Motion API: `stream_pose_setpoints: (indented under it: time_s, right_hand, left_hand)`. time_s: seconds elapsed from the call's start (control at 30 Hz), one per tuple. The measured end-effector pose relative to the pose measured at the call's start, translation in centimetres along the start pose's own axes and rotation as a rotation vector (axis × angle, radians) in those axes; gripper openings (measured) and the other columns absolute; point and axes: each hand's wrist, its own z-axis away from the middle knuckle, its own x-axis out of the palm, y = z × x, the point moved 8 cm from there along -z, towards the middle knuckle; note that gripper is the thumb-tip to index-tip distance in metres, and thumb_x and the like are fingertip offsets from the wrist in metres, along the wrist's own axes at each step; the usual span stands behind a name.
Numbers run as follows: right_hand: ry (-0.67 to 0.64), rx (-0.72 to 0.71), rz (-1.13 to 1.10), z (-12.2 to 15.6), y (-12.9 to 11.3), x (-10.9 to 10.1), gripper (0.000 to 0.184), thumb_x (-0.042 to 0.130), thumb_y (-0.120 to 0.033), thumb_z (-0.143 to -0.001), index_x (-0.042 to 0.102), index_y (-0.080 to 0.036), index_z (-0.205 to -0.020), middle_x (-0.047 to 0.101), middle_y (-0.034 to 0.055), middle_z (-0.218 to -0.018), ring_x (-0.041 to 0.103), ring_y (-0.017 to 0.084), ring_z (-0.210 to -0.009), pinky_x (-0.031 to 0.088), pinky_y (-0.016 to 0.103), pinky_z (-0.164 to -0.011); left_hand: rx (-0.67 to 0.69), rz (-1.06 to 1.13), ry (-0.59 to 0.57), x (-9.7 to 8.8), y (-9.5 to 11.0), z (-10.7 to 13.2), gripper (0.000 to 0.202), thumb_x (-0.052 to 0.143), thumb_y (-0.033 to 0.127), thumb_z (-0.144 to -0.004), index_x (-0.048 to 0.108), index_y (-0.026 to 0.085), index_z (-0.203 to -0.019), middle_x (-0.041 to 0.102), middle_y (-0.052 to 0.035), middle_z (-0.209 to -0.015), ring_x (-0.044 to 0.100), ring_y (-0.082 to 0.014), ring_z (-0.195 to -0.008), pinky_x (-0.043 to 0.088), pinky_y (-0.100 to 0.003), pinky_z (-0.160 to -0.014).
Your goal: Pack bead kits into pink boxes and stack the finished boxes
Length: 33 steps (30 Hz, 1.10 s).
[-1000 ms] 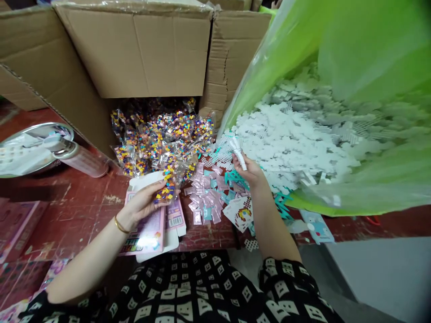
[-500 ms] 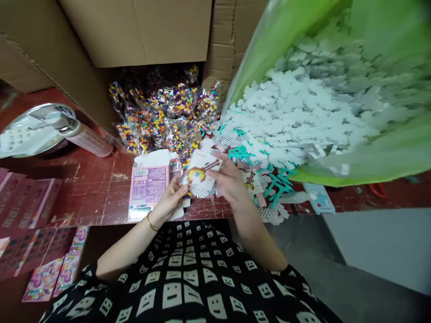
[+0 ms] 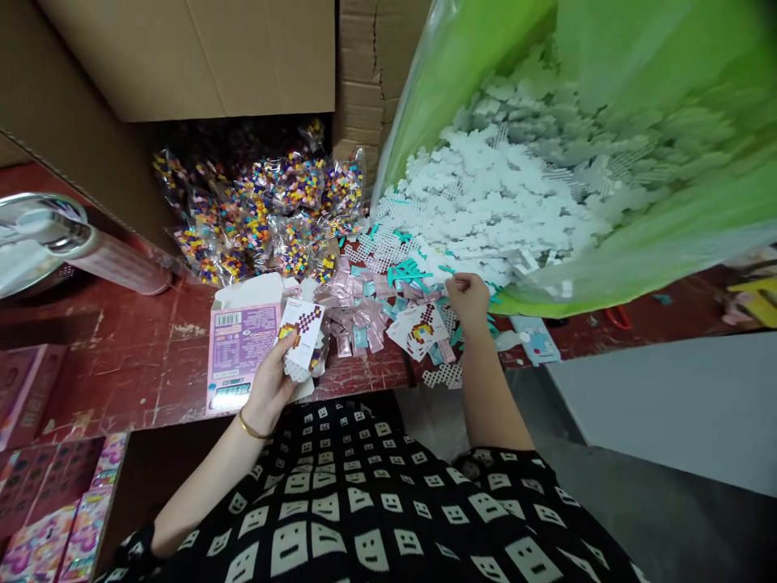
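Note:
My left hand (image 3: 274,380) is closed on a printed card (image 3: 305,330) with a pixel picture; a white pegboard (image 3: 296,371) shows beneath it. Beside that hand lies an opened pink-purple box (image 3: 239,348) with its flap up. My right hand (image 3: 469,301) is over on the right, its fingers curled down at the teal plastic pieces (image 3: 408,272). What those fingers pinch is hidden. Just left of the right wrist rests a fanned stack of printed cards (image 3: 418,330). Small pink and light blue sachets (image 3: 359,324) are spread between the two hands.
Clear bags of colourful beads (image 3: 267,210) are heaped at the back, before cardboard boxes (image 3: 231,57). A large green bag (image 3: 607,267) spills white pegboards (image 3: 503,210) on the right. At left are a bottle (image 3: 125,259) and pink boxes (image 3: 30,397).
My right hand has let go of the card and pegboard and moved right to the teal pieces. My left hand keeps hold of them, lower and further left. The view has shifted right.

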Motion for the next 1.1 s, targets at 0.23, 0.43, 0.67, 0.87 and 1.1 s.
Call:
stream_pose_setpoints:
  time_s: [0.23, 0.43, 0.67, 0.87, 1.1]
  right_hand:
    - [-0.194, -0.009, 0.452, 1.2, 3.9, -0.5, 0.019, 0.07, -0.033, -0.074, 0.064, -0.016, -0.082, 0.067, 0.0095, -0.081, 0.064, 0.026, -0.082, 0.05, 0.04, -0.081]
    - [-0.189, 0.124, 0.514, 1.7, 5.7, -0.2, 0.017, 0.063, -0.032, -0.083, 0.064, -0.015, -0.088, 0.067, 0.0146, -0.093, 0.064, 0.032, -0.098, 0.047, 0.043, -0.09]
    - [-0.062, 0.266, 0.346, -0.4, 5.9, 1.8, 0.04, 0.07, -0.028, -0.077, 0.053, -0.009, -0.108, 0.065, 0.0133, -0.093, 0.063, 0.026, -0.091, 0.049, 0.037, -0.087]
    - [-0.033, -0.012, 0.365, -0.9, 1.1, 3.9, 0.027, 0.058, -0.022, -0.081, 0.052, -0.017, -0.107, 0.059, 0.0104, -0.106, 0.057, 0.024, -0.097, 0.045, 0.036, -0.091]
    - [-0.477, -0.419, 0.408, 0.1, -4.6, 12.3, 0.034, 0.053, 0.0, -0.074, 0.063, -0.014, -0.104, 0.061, 0.0141, -0.111, 0.058, 0.024, -0.1, 0.043, 0.035, -0.093]
  left_hand:
    - [-0.079, -0.006, -0.049, 0.7, -0.7, -0.1, 0.039, 0.081, 0.018, -0.07, 0.067, 0.017, -0.106, 0.077, -0.0028, -0.092, 0.074, -0.0169, -0.08, 0.062, -0.025, -0.075]
    - [0.06, -0.115, -0.039, 1.2, -0.1, 0.1, 0.047, 0.089, 0.023, -0.062, 0.069, 0.018, -0.104, 0.077, -0.0045, -0.099, 0.074, -0.0217, -0.087, 0.062, -0.03, -0.081]
    - [0.101, -0.156, -0.038, 1.4, -0.9, 0.4, 0.054, 0.093, 0.03, -0.058, 0.069, 0.019, -0.105, 0.077, -0.0044, -0.094, 0.074, -0.0232, -0.086, 0.062, -0.031, -0.081]
    - [0.081, -0.136, -0.025, 1.2, -0.9, 0.2, 0.051, 0.092, 0.031, -0.06, 0.07, 0.016, -0.103, 0.077, -0.0074, -0.1, 0.073, -0.0265, -0.095, 0.061, -0.034, -0.087]
    - [0.025, -0.127, -0.026, 1.4, -1.2, 0.6, 0.046, 0.091, 0.028, -0.059, 0.072, 0.015, -0.098, 0.077, -0.0104, -0.101, 0.073, -0.0275, -0.098, 0.059, -0.036, -0.089]
